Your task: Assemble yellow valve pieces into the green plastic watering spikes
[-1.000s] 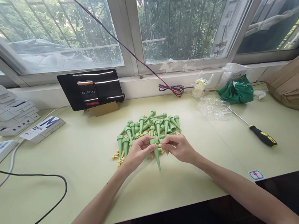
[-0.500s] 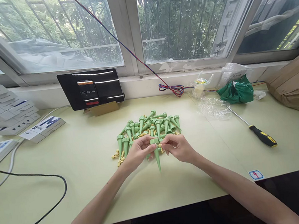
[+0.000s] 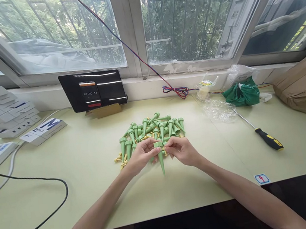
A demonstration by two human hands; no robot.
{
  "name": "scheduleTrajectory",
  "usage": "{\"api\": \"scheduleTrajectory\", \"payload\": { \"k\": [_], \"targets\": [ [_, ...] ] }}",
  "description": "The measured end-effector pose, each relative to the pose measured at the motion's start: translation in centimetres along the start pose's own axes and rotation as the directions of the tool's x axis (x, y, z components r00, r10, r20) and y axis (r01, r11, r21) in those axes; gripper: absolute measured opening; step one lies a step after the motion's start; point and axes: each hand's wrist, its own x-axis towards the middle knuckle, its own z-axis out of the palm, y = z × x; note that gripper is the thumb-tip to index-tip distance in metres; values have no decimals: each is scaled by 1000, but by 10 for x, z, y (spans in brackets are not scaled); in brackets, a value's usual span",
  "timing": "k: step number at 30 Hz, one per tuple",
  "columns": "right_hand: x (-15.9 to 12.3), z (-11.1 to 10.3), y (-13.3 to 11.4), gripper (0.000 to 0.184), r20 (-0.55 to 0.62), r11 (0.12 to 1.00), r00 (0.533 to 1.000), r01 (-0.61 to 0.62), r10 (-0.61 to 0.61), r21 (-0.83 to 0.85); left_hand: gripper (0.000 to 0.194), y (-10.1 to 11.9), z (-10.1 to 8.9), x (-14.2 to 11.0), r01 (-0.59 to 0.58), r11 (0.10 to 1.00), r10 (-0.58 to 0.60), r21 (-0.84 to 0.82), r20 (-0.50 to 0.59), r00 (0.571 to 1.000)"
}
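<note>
My left hand (image 3: 139, 157) pinches the wide top of a green cone-shaped spike (image 3: 161, 161), which points down toward me. My right hand (image 3: 183, 151) is closed at the same top from the right, its fingertips on a small yellow piece (image 3: 165, 150). Right behind both hands lies a pile of green spikes (image 3: 152, 129) on the pale green table (image 3: 86, 168). Small yellow parts (image 3: 121, 163) lie at the pile's left edge, beside my left hand.
A tablet (image 3: 93, 90) leans against the window sill behind the pile. White boxes (image 3: 3, 111) and a black cable (image 3: 38, 182) sit at the left. At the right lie a screwdriver (image 3: 263, 134), a green bag (image 3: 242, 93) and a brown parcel (image 3: 304, 87).
Both hands stay almost still on the spike; it has risen very slightly. The timer on the tablet went from 13 to 14.
</note>
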Motion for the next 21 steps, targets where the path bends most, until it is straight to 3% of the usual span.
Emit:
{"api": "scheduleTrajectory", "payload": {
  "k": [5, 12, 21],
  "targets": [
    [0, 1, 2, 31, 8, 998, 999, -41, 41, 57, 33, 4, 2, 0, -20, 999, 20, 26, -10, 1000],
    [0, 0, 1, 28, 11, 1000, 1000, -3, 2, 21, 26, 2, 1, 0, -2, 1000, 3, -23, 36, 999],
    [0, 1, 2, 27, 8, 998, 1000, -17, 17, 60, 30, 2, 2, 0, -13, 1000, 13, -19, 0, 1000]
  ]
}}
